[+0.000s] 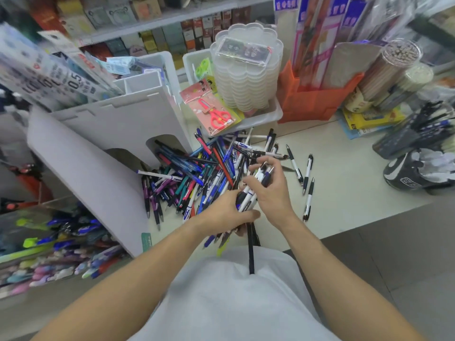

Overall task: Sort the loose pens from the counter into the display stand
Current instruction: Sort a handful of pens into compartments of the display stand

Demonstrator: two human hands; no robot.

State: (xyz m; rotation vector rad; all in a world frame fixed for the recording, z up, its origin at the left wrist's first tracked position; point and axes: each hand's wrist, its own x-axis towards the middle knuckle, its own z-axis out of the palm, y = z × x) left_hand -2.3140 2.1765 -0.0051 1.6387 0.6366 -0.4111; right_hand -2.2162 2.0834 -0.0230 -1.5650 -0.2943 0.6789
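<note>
Along the lower left of the frame, a clear bin [49,244] holds blurred highlighters and pens. Right of it, filling the centre left, the white display stand [103,134] leans on the tabletop [344,173], its arched openings facing the heap. Spilling from the stand's foot toward the middle lies the pile of loose pens [197,173], a tangle of blue, black, red, purple and teal barrels. Just below and right of the pile, the left hand [224,215] has its fingers curled round a bundle of pens [248,198] with white and dark blue barrels. Touching the same bundle from the right, the right hand [270,190] pinches its upper ends with bent fingers and thumb. Further right, four white-and-black pens [307,178] lie apart on the bare tabletop. Above the pile, in the upper middle, packaged red scissors [216,116] rest against a white tray [266,116] carrying stacked clear containers [246,70], with an orange box [317,99] beside them.
</note>
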